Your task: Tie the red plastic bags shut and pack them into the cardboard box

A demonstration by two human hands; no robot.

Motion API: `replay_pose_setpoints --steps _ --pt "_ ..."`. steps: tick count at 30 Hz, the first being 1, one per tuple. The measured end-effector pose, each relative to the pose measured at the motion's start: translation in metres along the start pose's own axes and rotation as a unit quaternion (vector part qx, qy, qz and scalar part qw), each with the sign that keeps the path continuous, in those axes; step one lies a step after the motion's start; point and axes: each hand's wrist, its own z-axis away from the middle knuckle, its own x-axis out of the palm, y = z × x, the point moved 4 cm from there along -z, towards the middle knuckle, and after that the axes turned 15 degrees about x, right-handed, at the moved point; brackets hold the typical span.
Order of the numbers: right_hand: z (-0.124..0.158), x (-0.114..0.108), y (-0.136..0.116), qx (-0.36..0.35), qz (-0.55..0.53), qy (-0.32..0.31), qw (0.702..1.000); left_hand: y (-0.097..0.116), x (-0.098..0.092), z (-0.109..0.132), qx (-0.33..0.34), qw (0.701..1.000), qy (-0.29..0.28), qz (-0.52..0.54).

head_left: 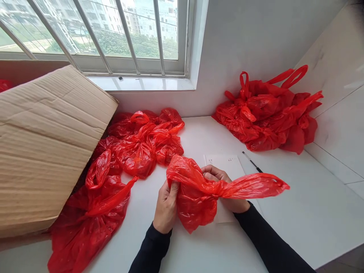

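Observation:
A knotted red plastic bag [196,197] is held up in front of me, above the white table, its tied handles sticking out to the right. My left hand [167,204] grips the bag's left side, thumb in front. Behind the bag, my right hand [224,185] holds it near the knot, with most of its fingers hidden by the plastic. What the bag contains cannot be made out. Partly covered below the bag lies a sheet of white paper [230,165] with small handwriting, and a pen [251,161] rests to its right.
An open cardboard box [54,144] leans at the left. Several tied red bags [142,144] lie beside it, with a larger one [93,220] at the front. Another heap of red bags [267,113] sits in the back right corner. Behind is a barred window [113,41].

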Motion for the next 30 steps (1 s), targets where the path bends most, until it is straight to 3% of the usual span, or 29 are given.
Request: replay_pose_setpoints --steps 9,15,21,24,30 --pt "-0.002 0.000 0.001 -0.013 -0.066 0.011 0.998 0.013 0.000 -0.001 0.038 0.997 -0.009 0.062" --pt "-0.002 -0.002 -0.001 -0.024 -0.064 0.019 0.997 0.013 -0.004 0.000 0.019 0.995 0.039 0.089" --pt "0.009 0.012 -0.012 -0.028 0.026 -0.031 0.999 0.010 0.007 0.003 -0.020 0.997 -0.041 0.066" --pt "0.012 0.016 -0.015 -0.038 0.073 -0.064 0.995 0.008 0.011 0.005 -0.033 0.997 -0.053 0.055" --pt "0.002 0.006 -0.006 -0.018 0.059 -0.024 0.998 0.007 0.014 0.005 -0.048 0.997 -0.065 0.017"
